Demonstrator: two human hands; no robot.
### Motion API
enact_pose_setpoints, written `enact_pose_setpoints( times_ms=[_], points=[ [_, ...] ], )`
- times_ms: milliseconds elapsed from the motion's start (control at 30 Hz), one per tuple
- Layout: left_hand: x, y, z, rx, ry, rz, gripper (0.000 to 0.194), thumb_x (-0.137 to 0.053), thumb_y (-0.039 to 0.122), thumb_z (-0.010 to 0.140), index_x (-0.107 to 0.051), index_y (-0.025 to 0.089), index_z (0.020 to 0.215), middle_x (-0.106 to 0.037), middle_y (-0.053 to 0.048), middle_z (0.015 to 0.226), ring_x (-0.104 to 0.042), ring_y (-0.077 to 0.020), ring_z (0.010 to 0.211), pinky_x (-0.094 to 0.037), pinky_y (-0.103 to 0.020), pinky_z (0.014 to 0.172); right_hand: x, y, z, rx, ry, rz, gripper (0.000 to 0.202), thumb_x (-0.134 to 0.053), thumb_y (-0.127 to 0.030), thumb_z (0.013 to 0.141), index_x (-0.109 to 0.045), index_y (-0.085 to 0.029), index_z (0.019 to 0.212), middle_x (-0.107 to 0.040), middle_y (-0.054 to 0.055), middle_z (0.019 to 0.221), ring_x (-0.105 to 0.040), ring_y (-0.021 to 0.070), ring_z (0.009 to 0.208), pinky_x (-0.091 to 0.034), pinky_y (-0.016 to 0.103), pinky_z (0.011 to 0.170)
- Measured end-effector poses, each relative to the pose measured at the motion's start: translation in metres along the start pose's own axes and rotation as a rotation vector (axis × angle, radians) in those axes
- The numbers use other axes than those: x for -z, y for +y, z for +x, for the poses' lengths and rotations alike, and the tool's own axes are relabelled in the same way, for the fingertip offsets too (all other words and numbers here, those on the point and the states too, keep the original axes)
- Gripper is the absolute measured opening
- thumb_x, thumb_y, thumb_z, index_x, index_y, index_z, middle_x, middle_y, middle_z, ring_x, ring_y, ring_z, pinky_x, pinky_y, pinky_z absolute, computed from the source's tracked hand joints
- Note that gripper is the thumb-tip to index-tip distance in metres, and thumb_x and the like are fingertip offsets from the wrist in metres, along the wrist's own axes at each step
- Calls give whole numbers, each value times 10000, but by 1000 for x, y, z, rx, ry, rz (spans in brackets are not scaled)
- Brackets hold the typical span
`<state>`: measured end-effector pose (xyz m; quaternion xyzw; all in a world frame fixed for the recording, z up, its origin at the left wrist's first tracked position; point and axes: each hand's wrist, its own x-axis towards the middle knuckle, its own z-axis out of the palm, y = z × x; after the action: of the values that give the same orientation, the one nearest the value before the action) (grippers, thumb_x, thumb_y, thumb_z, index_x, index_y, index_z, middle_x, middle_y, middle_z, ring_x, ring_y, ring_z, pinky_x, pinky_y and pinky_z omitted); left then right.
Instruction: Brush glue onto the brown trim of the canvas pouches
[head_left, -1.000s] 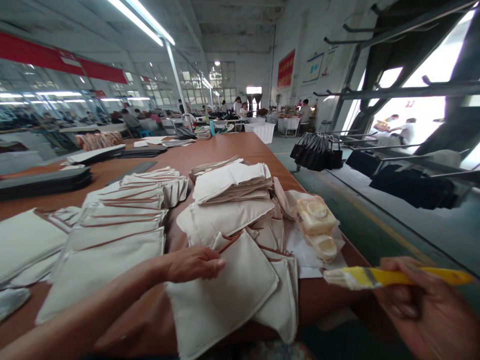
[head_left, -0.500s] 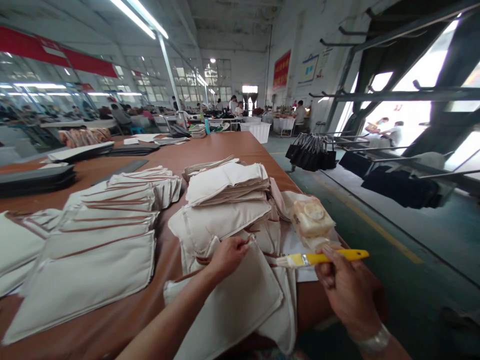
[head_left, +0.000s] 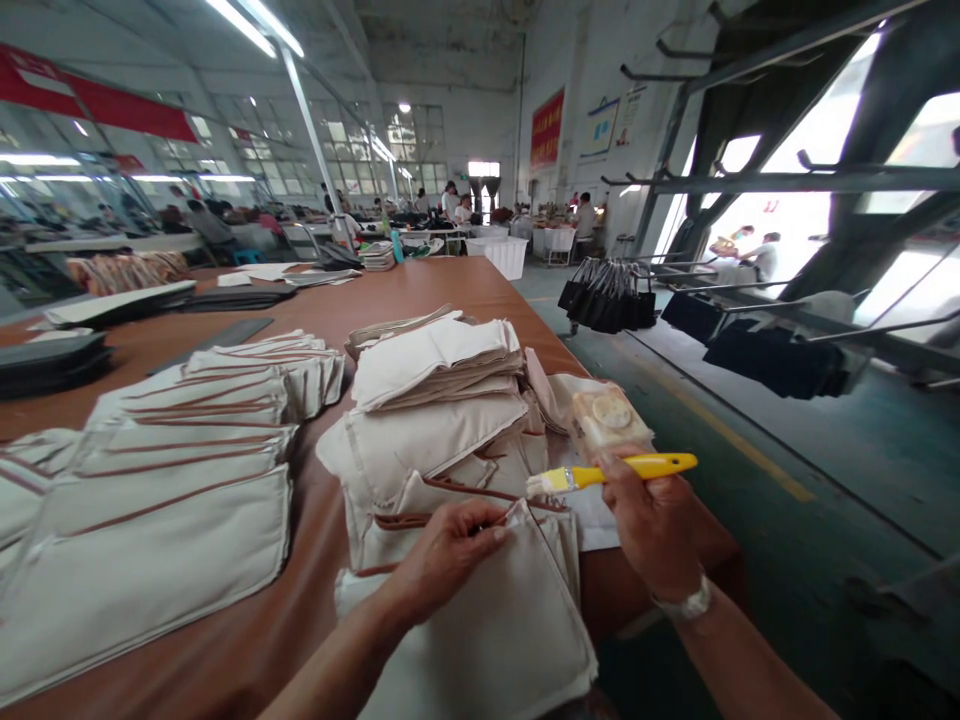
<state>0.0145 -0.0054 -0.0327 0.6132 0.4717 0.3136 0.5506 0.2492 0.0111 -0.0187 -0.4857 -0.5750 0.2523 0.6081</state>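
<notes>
My left hand (head_left: 461, 550) is closed on the top edge of a cream fabric pouch (head_left: 517, 630) with brown trim, pinching it near its upper corner. My right hand (head_left: 649, 520) grips a yellow-handled paintbrush (head_left: 630, 468). Its pale bristles point left and hover close to the pouch's corner, apart from the left fingers. Behind the brush stands a yellowish plastic container (head_left: 609, 418) with a round lid, at the table's right edge. A stack of cream fabric pouches (head_left: 439, 365) lies just beyond my left hand.
More cream pouches (head_left: 187, 500) lie overlapped in a row on the left of the brown table (head_left: 450, 285). Dark flat pieces (head_left: 52, 365) are stacked farther left. Dark items hang on a metal rack (head_left: 607, 295) at right. Several people work in the background.
The brush in my right hand has moved left and slightly up. My left hand has shifted down a little with the pouch edge, and the view has turned slightly right.
</notes>
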Motion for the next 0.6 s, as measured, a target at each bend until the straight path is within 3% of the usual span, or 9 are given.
enact_pose_setpoints(
  times_ms=[133,200,333,467,533,600],
  points=[
    [-3,2,-2,-55,9,82,299,-642,414,899,-748,136,938,-654,-29,843,-558,-161,778,-426,-243,705,3,-7,-7,154,-94,-81,317,-560,-415,1001,-660,-186,805,-549,-4,593,-527,171,525,-438,277,546],
    [-6,1,-6,-113,20,180,260,-623,380,924,-743,151,905,-640,-24,833,-574,-158,784,-435,-240,715,4,-6,-8,213,-73,-128,314,-570,-411,992,-673,-183,803,-579,10,620,-548,179,549,-447,286,568],
    [-17,-12,-16,-364,142,482,184,-560,285,984,-718,193,958,-641,-26,866,-606,-144,792,-442,-231,717,20,-3,-2,90,27,-92,308,-589,-428,990,-676,-179,831,-530,-8,585,-496,160,508,-403,273,513],
    [-27,-19,-29,-747,315,912,145,-519,233,1013,-654,193,978,-602,-18,785,-551,-145,689,-393,-254,612,34,-8,-3,-83,-73,104,300,-628,-463,988,-674,-183,892,-497,-17,595,-457,147,505,-355,251,473],
    [-29,-14,-34,-872,305,1058,129,-516,236,1013,-626,180,977,-591,-16,757,-529,-156,666,-388,-278,593,34,-15,-9,-98,-142,147,292,-645,-471,982,-673,-187,921,-518,-9,629,-461,150,519,-356,252,476],
    [-28,-6,-39,-920,275,1139,209,-525,354,1014,-614,167,990,-594,-23,752,-526,-168,659,-400,-303,583,35,-24,-15,-61,-215,144,273,-632,-449,995,-667,-194,904,-543,4,673,-479,157,557,-384,261,513]
  ],
)
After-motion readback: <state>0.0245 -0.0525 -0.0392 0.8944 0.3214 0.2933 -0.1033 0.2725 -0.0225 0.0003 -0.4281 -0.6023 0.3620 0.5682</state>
